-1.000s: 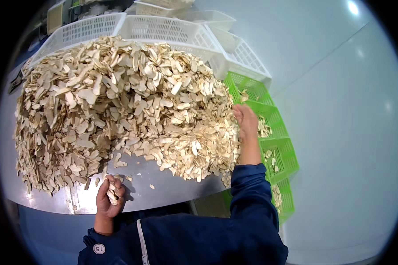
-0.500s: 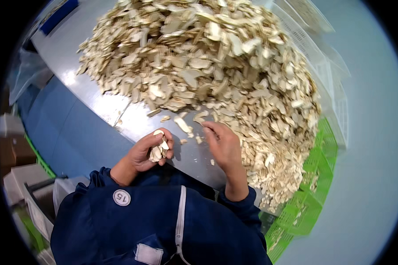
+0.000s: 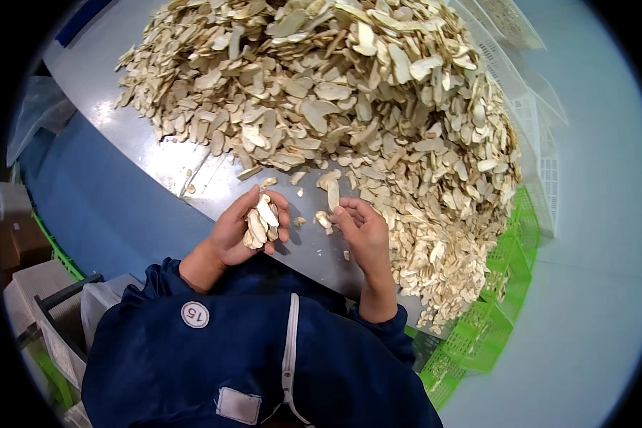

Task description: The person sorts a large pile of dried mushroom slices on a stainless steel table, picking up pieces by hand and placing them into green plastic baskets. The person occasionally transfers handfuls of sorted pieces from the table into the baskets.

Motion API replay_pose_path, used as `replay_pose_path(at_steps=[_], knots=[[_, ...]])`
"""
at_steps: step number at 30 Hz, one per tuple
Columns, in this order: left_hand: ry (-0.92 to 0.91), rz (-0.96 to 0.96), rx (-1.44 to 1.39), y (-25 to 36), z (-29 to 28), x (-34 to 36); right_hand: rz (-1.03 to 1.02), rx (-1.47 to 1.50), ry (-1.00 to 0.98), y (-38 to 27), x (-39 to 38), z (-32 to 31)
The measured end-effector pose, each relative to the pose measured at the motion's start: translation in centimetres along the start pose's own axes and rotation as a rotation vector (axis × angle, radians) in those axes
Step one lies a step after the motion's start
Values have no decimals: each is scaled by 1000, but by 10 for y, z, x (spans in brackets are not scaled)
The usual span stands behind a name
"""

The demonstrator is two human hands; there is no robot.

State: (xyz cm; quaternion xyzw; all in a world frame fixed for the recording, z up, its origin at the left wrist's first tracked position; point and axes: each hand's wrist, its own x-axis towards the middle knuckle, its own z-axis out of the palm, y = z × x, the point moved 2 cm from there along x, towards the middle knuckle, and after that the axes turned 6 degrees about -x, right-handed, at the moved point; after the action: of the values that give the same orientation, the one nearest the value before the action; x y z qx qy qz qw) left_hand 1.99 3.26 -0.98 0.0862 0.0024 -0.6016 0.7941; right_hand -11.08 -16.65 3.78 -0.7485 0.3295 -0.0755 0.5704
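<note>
My left hand (image 3: 230, 230) is cupped, palm up, around several pale dried mushroom slices (image 3: 257, 230), with a long whitish one on top. To the right, my right hand (image 3: 368, 235) pinches the lower end of a mushroom slice (image 3: 330, 187) between thumb and fingertips; its wider, cap-shaped end points away from me. A small curled mushroom piece (image 3: 324, 222) lies on the metal table by my right fingertips. Beyond both hands rises a large heap of mushroom slices (image 3: 292, 107), which curves down along the right side of my right hand.
The metal table's (image 3: 299, 267) near edge runs diagonally in front of me. White crates (image 3: 542, 167) and green baskets (image 3: 471, 342) line the right side. At left are a clear plastic bag (image 3: 39, 114), boxes (image 3: 32, 242) and a blue container (image 3: 78, 21) farther off.
My right hand has closed on a slice by its narrow end. The long pale slice that lay between my hands is gone from there, and a long one now tops my left hand's slices.
</note>
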Motion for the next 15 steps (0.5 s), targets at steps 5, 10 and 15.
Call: replay_pose_path(at_steps=[5, 10, 15], knots=[[-56, -50, -62, -3, 10, 20, 96, 204, -66, -6, -4, -6], [-43, -132, -183, -10, -7, 31, 117, 182, -41, 2, -14, -20], [-96, -92, -181, -15, 2, 39, 138, 228, 86, 19, -38, -68]])
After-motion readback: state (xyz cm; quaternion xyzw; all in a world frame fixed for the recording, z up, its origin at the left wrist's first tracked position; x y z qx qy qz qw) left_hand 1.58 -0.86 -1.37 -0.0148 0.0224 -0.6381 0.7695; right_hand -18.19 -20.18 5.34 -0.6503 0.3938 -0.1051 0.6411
